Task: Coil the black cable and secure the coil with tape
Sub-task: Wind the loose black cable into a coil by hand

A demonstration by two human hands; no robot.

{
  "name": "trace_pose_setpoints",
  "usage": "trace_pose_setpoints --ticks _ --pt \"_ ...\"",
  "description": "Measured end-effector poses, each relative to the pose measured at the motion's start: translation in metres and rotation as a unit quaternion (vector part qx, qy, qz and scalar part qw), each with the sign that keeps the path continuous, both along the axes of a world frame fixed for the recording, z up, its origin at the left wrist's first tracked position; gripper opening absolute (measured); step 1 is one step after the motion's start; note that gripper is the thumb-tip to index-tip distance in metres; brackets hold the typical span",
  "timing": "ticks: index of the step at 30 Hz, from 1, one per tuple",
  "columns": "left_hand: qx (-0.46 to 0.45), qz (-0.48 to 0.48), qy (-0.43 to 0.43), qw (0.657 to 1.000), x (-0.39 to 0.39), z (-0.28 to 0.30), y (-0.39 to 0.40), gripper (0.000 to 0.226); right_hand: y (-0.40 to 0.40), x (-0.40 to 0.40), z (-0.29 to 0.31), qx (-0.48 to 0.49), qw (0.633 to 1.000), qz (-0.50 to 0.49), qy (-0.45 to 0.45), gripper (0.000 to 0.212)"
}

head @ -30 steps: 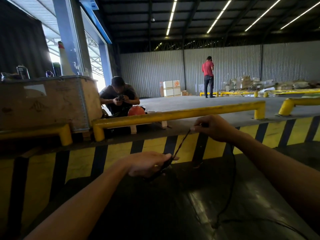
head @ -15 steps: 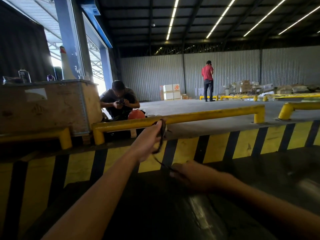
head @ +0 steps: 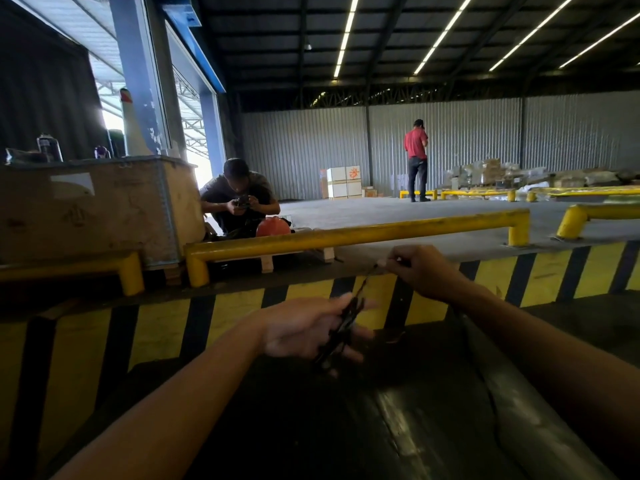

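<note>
My left hand is low in the middle, fingers closed around a small bundle of black cable loops that pokes out past the fingertips. From the bundle one strand of the cable runs up and to the right to my right hand, which pinches it between thumb and fingers near the yellow rail. The strand between the hands looks taut. The loose remainder of the cable is lost against the dark surface below. No tape is visible.
A yellow guard rail and a yellow-and-black striped kerb run across in front of me. A wooden crate stands left. One person crouches by an orange helmet; another in a red shirt stands far back.
My left hand dropped from the rail height back down to the middle with the bundle. My right hand rose from below up to the right, drawing a strand of cable out.
</note>
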State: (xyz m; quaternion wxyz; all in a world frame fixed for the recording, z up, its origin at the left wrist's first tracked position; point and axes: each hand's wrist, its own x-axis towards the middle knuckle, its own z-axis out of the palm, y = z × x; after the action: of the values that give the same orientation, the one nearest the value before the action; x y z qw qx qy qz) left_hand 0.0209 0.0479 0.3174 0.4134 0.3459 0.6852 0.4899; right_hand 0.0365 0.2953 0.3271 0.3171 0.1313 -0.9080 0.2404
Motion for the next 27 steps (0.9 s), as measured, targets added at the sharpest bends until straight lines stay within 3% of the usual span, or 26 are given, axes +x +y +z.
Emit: trace_pose_setpoints --ticks 2,4,6,8,11,14,18,19,21,24,27 --pt "0.137 -0.033 -0.084 0.987 0.004 0.012 0.004 0.042 -0.02 0.003 -0.022 -0.04 0.999 0.031 -0.003 0.024" --pt "0.262 -0.005 -0.104 0.959 0.001 0.027 0.009 0.044 -0.048 0.009 -0.05 -0.011 0.997 0.073 -0.037 0.027" --pt "0.343 0.064 -0.086 0.933 -0.005 0.042 0.011 0.043 -0.077 0.015 -0.065 0.013 0.989 0.111 -0.093 0.024" --pt "0.36 0.149 -0.028 0.92 -0.016 0.049 0.01 0.043 -0.09 0.021 -0.063 0.048 0.981 0.138 -0.131 0.023" --pt "0.311 0.25 0.065 0.915 -0.037 0.045 -0.008 0.044 -0.084 0.029 -0.04 0.132 0.963 0.16 -0.17 0.024" --pt "0.177 0.303 0.167 0.921 -0.054 0.026 -0.032 0.041 -0.061 0.034 -0.012 0.184 0.963 0.133 -0.143 0.027" --pt "-0.123 0.195 0.29 0.929 -0.041 0.006 -0.034 0.032 -0.033 0.031 0.03 0.151 0.982 0.091 -0.064 0.022" --pt "-0.162 0.165 0.28 0.932 -0.035 0.007 -0.032 0.033 -0.028 0.028 0.037 0.126 0.988 0.078 -0.044 0.023" --pt "-0.149 0.114 0.203 0.961 -0.024 0.013 -0.028 0.038 -0.02 0.022 0.045 0.075 0.996 0.05 0.0 0.02" --pt "-0.034 0.03 0.068 0.997 -0.005 0.028 -0.023 0.038 -0.021 0.009 0.036 0.017 0.999 0.019 0.038 0.021" --pt "0.122 -0.034 -0.037 0.991 0.008 0.049 -0.017 0.046 -0.044 0.002 0.003 -0.005 0.999 0.051 -0.016 0.022"
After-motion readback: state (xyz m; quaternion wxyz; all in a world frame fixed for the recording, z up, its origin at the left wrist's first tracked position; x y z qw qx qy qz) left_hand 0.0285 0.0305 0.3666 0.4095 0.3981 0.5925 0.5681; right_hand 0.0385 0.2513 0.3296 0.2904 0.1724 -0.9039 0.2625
